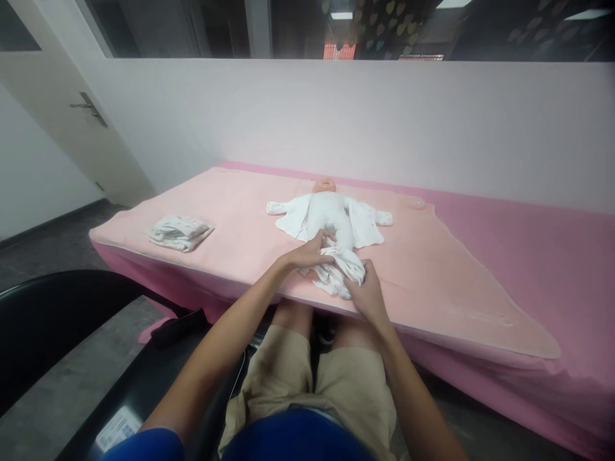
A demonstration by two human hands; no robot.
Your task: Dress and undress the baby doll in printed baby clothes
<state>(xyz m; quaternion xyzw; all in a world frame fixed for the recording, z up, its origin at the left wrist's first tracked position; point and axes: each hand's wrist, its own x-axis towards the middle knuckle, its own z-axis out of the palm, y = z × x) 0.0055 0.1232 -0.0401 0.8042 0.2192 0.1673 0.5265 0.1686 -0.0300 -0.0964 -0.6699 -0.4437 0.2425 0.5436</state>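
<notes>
A baby doll (325, 185) lies on its back, its head pointing away from me. Its body is covered in white clothing, and a white jacket (365, 223) is spread open at both sides with the sleeves stretched out. At the doll's legs is a bunched white garment (342, 272), whose exact kind I cannot make out. My left hand (311, 251) grips this cloth from the left, thumb and fingers at the doll's leg. On the other side my right hand (369, 293) pinches the cloth's right edge. Some of the doll's lower legs are hidden by fabric and fingers.
A folded stack of white patterned clothes (180, 232) sits on the left of the pink blanket (240, 224). Beneath it is a darker pink sheet (528, 256). A black chair (57, 294) stands at my left, and a white wall (307, 115) rises behind the table.
</notes>
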